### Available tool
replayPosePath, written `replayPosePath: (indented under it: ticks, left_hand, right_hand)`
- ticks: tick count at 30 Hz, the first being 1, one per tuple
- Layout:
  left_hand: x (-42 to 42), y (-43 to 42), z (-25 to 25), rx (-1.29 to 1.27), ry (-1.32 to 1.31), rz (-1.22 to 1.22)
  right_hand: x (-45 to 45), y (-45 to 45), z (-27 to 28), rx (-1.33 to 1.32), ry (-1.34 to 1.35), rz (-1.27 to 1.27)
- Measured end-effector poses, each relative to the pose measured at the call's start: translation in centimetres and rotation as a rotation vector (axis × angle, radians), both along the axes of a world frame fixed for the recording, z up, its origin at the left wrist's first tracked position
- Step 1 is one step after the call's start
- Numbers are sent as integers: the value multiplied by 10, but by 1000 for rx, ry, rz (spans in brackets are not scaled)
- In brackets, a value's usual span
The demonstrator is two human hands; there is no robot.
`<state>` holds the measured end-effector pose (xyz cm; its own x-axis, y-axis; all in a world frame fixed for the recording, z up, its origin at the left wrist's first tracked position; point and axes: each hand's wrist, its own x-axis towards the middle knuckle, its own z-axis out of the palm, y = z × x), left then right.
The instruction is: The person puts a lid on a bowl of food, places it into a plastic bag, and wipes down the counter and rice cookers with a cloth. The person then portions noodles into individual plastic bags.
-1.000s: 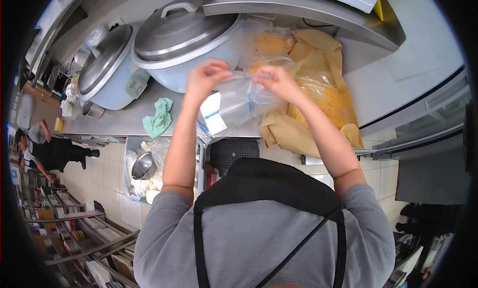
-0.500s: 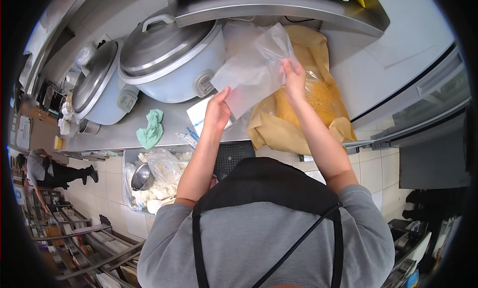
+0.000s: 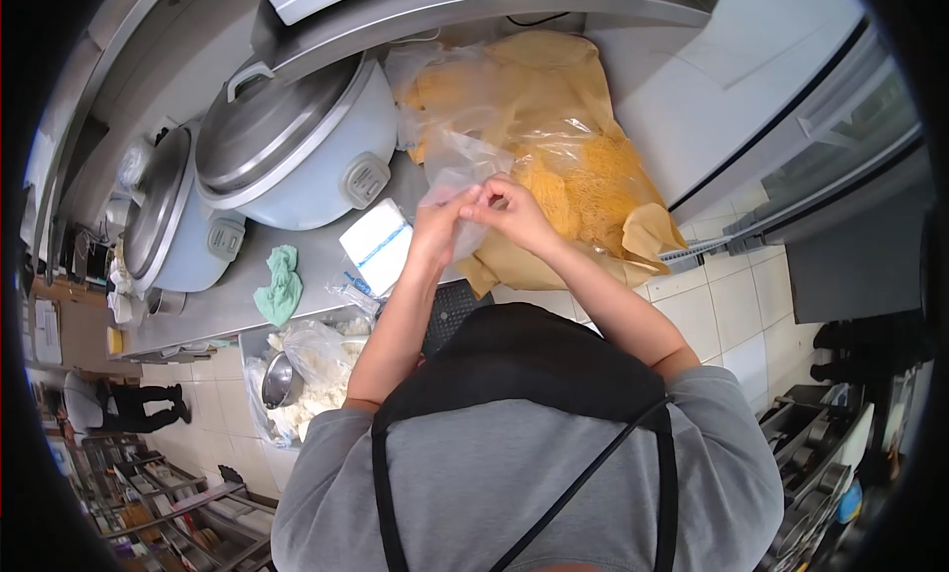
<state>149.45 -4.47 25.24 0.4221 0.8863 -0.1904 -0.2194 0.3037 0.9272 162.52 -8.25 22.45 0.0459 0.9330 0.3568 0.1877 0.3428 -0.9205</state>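
Left hand [image 3: 435, 231] and right hand [image 3: 516, 216] meet, both pinching a thin clear bag [image 3: 463, 159] over the left edge of the brown paper [image 3: 647, 231]. Film looks clingy; probably best worked lightly at the rim, 1 layer per hand, no hard tug. On the paper: yellow noodles [image 3: 593, 181]. Left of paper, on table [image 3: 222, 303]: white pack [image 3: 376, 241], green cloth [image 3: 280, 285], 2 rice cookers [image 3: 297, 201].

Plastic bag [image 3: 461, 157] pt. hid. behind fingers [image 3: 506, 188].

grey shirt [image 3: 514, 463] | short sleeves [image 3: 720, 414] | black apron [image 3: 514, 359] | black straps [image 3: 388, 498] | thin diagonal cord [image 3: 581, 486]
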Motion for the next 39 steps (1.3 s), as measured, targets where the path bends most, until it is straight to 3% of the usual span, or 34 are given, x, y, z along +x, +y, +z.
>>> replayPosePath:
  ticks: [3, 4, 5, 6, 9, 10, 11, 12, 14, 16, 17, 19, 20, 22, 27, 29, 30, 32, 39]
  left_hand:
    - [-9, 10, -2, 70, -165, 66]
    - [-13, 11, 2, 22, -327, -45]
    - [-15, 10, 7, -26, -488, -156]
    - [-12, 3, 13, -29, -486, -158]
    - [-1, -12, 21, -20, -272, -314]
    - [-3, -9, 17, 182, 0, -203]
    - [-7, -6, 13, 380, 273, -87]
    - [-18, 0, 10, 480, 353, -5]
    - [-53, 11, 10, 579, 494, 150]
    - [-87, 13, 15, 529, 512, 253]
    - [-97, 8, 22, 501, 444, 293]
    - [-114, 1, 24, 467, 435, 321]
    - [-119, -2, 24, 428, 426, 350]
    - [-126, -8, 19, 379, 422, 347]
    - [-139, -11, 11, 344, 416, 386]
    - [-145, -11, 15, 293, 327, 398]
    - [-146, -10, 18, 290, 322, 395]
    - [-145, -8, 26, 299, 302, 385]
    - [-111, -4, 45, 415, 280, 236]
  right_hand:
    - [18, 0, -9, -167, 15, -140]
    - [26, 2, -11, -168, 16, -143]
    - [36, 6, -12, -122, -166, -277]
    - [44, 11, -13, -75, -350, -409]
    - [66, 33, 7, -77, -352, -424]
    - [74, 40, 9, -77, -351, -423]
    - [84, 46, 11, -177, -265, -146]
    - [92, 49, 13, -272, -177, 131]
    - [118, 53, 13, -365, -212, 10]
    - [156, 76, -23, -691, -386, -219]
    - [155, 81, -35, -688, -384, -220]
    - [143, 92, -44, -1019, -512, -109]
    - [130, 92, -47, -1014, -513, -110]
    - [99, 83, -49, -556, -764, -407]
    - [117, 92, -60, -782, -578, -332]
    - [138, 86, -89, -645, 80, -235]
    - [137, 77, -82, -648, 76, -240]
    - [126, 46, -48, -689, 356, -394]
    - [133, 38, 11, -358, 186, -368]
